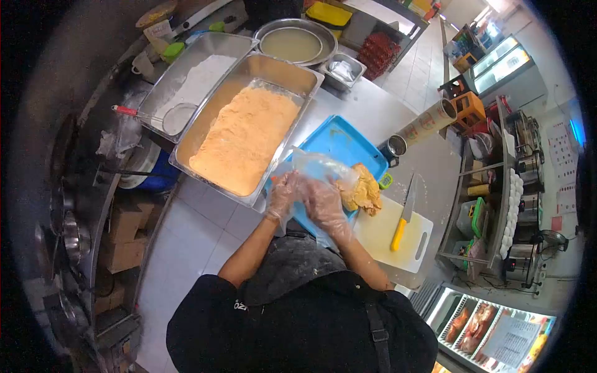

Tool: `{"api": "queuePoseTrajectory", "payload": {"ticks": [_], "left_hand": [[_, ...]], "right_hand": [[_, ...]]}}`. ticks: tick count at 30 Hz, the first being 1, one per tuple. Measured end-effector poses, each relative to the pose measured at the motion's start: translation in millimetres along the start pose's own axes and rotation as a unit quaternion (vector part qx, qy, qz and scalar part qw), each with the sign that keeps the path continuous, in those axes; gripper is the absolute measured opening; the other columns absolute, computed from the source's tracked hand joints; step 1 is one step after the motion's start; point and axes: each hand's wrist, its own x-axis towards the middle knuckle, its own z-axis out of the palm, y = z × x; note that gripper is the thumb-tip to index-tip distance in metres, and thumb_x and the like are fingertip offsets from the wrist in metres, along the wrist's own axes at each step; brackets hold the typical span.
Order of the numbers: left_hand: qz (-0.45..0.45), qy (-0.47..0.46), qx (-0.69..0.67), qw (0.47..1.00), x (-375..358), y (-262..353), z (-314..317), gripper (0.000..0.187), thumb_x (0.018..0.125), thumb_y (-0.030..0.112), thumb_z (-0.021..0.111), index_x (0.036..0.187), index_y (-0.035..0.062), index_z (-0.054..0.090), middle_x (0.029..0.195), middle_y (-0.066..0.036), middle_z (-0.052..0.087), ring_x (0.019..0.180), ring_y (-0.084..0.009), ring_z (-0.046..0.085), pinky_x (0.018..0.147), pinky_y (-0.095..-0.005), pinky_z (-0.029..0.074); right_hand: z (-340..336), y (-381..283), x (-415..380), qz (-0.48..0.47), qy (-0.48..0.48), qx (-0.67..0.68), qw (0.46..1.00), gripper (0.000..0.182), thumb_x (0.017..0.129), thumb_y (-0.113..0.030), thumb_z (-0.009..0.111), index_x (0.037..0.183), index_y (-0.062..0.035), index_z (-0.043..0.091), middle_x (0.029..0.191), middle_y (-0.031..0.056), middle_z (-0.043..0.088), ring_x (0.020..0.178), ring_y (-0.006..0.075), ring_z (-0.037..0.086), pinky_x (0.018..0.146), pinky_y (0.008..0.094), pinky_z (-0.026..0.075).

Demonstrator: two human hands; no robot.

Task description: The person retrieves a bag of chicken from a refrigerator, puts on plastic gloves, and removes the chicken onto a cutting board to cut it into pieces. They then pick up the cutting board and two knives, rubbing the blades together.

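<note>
Both of my hands wear clear plastic gloves and meet over a blue tray [339,138]. My left hand [283,194] is closed on the near left end of a clear plastic bag [326,165]. Beside it, my right hand [322,202] has its fingers curled on the same bag, which partly hides them. Yellow-coated raw meat [364,191], apparently chicken, lies just right of my right hand, over the tray's edge and the top of a white cutting board [373,233]. On the board rests a knife [400,231] with a yellow handle.
Left of the tray stands a deep metal pan of orange flour [249,137], then a pan of white flour [205,81] with a red-handled strainer [177,118]. Behind are a bowl of cloudy liquid [291,45] and a small metal container [342,69]. A metal cup [395,148] stands right of the tray.
</note>
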Motion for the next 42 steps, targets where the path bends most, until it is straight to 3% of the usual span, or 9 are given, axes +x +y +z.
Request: {"api": "queuePoseTrajectory", "payload": {"ticks": [6,12,15,20,22,26,33,37,42], "left_hand": [[-0.109,0.028,-0.359,0.927,-3,-5,-1,0.031,0.096,0.033,0.043,0.089,0.0085,0.061,0.072,-0.003,0.058,0.063,-0.0173,0.056,0.065,-0.031,0.05],[-0.131,-0.317,-0.679,0.649,-5,-39,-12,0.025,0.093,0.022,0.047,0.11,0.0044,0.053,0.094,-0.006,0.058,0.084,-0.0178,0.058,0.063,-0.0321,0.054],[-0.162,-0.034,-0.331,0.929,-16,-7,-17,0.03,0.09,0.018,0.054,0.117,0.0052,0.05,0.097,-0.007,0.058,0.085,-0.0172,0.058,0.063,-0.031,0.053],[-0.05,-0.11,-0.025,0.992,-10,-6,-34,0.054,0.077,0.033,0.073,0.114,0.0028,0.048,0.091,-0.006,0.06,0.071,-0.015,0.06,0.06,-0.03,0.051],[0.239,0.053,0.21,0.946,-18,12,-16,0.042,0.081,0.014,0.066,0.116,-0.0013,0.049,0.097,-0.008,0.059,0.088,-0.0204,0.058,0.073,-0.0347,0.052],[-0.078,-0.057,0.385,0.918,-27,69,-8,0.045,0.078,0.03,0.07,0.108,-0.0009,0.057,0.09,-0.007,0.062,0.091,-0.0192,0.058,0.075,-0.0326,0.048],[-0.048,0.015,-0.064,0.997,9,-13,-32,0.037,0.085,0.031,0.057,0.109,0.0033,0.056,0.089,-0.008,0.062,0.078,-0.0168,0.057,0.067,-0.0305,0.047],[0.095,-0.077,0.226,0.966,-24,11,-30,0.036,0.088,0.029,0.053,0.111,0.0016,0.056,0.097,-0.009,0.062,0.086,-0.0168,0.058,0.071,-0.0301,0.048],[-0.116,-0.213,-0.414,0.878,-26,26,-23,0.037,0.085,0.024,0.062,0.114,0.0037,0.055,0.107,-0.01,0.061,0.091,-0.0217,0.06,0.074,-0.0304,0.051]], "right_hand": [[40,71,-46,-0.072,-0.114,-0.005,0.991,0.015,0.076,-0.015,0.057,0.088,-0.0064,0.061,0.079,0.0126,0.061,0.081,0.0317,0.057,0.082,0.0429,0.042],[-10,47,-15,0.041,-0.301,-0.161,0.939,0.022,0.079,-0.028,0.054,0.084,-0.0085,0.064,0.078,0.0123,0.063,0.088,0.0293,0.059,0.093,0.0422,0.039],[-3,47,-9,-0.01,-0.228,-0.099,0.969,0.027,0.08,-0.03,0.055,0.094,-0.008,0.064,0.097,0.0146,0.061,0.099,0.0305,0.056,0.095,0.0408,0.039],[-6,35,-5,-0.048,-0.234,-0.015,0.971,0.033,0.076,-0.021,0.061,0.105,-0.0064,0.062,0.127,0.0192,0.048,0.116,0.0326,0.047,0.093,0.043,0.04],[-12,24,4,-0.068,-0.209,0.041,0.975,0.033,0.073,-0.013,0.063,0.104,-0.0032,0.061,0.127,0.0208,0.048,0.123,0.0332,0.041,0.091,0.0443,0.043],[-16,28,-7,-0.14,-0.21,-0.052,0.966,0.022,0.077,-0.012,0.056,0.093,0.0012,0.063,0.128,0.0174,0.048,0.119,0.0327,0.046,0.092,0.0456,0.042],[-25,42,-11,-0.17,-0.37,-0.096,0.908,0.024,0.08,-0.017,0.054,0.097,-0.0019,0.061,0.093,0.0122,0.061,0.099,0.0302,0.056,0.1,0.044,0.036],[2,79,-31,-0.135,-0.246,-0.174,0.944,0.015,0.081,-0.019,0.054,0.08,-0.0055,0.061,0.068,0.0094,0.058,0.079,0.0275,0.06,0.092,0.0469,0.04],[-9,52,-8,-0.064,-0.22,-0.228,0.946,0.017,0.08,-0.018,0.054,0.089,-0.0058,0.062,0.064,0.0067,0.059,0.07,0.0261,0.062,0.093,0.0507,0.04]]}}
